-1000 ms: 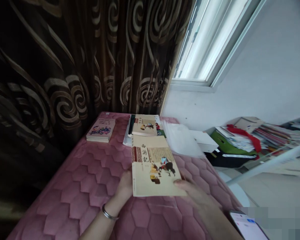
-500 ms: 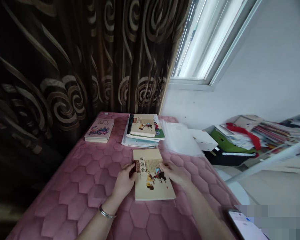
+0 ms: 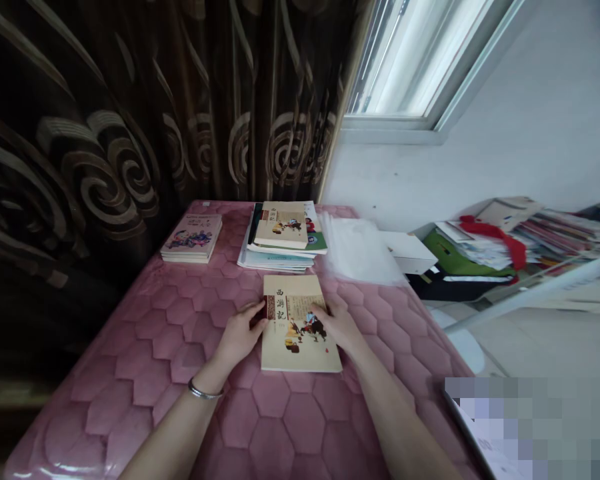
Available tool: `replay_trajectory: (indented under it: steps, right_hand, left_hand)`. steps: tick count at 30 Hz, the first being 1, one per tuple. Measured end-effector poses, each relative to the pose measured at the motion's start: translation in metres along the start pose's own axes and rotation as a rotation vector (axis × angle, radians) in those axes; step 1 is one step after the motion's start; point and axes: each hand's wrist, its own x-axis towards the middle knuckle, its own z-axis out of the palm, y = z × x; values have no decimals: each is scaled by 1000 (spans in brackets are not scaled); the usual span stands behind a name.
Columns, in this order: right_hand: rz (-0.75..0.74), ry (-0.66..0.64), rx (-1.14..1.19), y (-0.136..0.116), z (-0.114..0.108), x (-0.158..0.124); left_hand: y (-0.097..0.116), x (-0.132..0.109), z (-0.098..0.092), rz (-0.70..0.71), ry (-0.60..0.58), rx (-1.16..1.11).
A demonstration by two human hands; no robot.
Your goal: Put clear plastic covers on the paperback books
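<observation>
A cream-covered book [image 3: 296,323] with an illustrated cover lies flat on the pink quilted surface [image 3: 180,347]. My left hand [image 3: 240,337], with a bracelet at the wrist, rests against the book's left edge, fingers stretched out onto the cover. My right hand [image 3: 339,323] lies on the book's right edge, fingers spread flat over the cover. Neither hand has lifted the book.
Behind the book stands a stack of books [image 3: 280,239] topped by a similar cream volume. A thin pink stack [image 3: 193,237] lies at the left, clear plastic sleeves [image 3: 360,252] at the right. Dark patterned curtains [image 3: 130,133] hang behind; cluttered books and papers [image 3: 505,247] fill the right.
The book has come down from being held up near me to lying flat on the quilted surface. Both hands now rest on its sides. The camera has tilted slightly downward.
</observation>
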Motion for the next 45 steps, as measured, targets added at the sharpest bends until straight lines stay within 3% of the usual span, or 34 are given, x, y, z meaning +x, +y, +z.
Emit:
replay_trajectory:
  steps: [8, 19, 45]
  right_hand:
    - [36, -7, -67, -9, -9, -7]
    - [9, 33, -274, -8, -6, -12]
    - [-6, 0, -310, -11, -11, -15]
  left_hand:
    - [2, -4, -2, 4, -58, -25]
    - [3, -4, 1, -28, -44, -38]
    - [-2, -3, 1, -78, -64, -112]
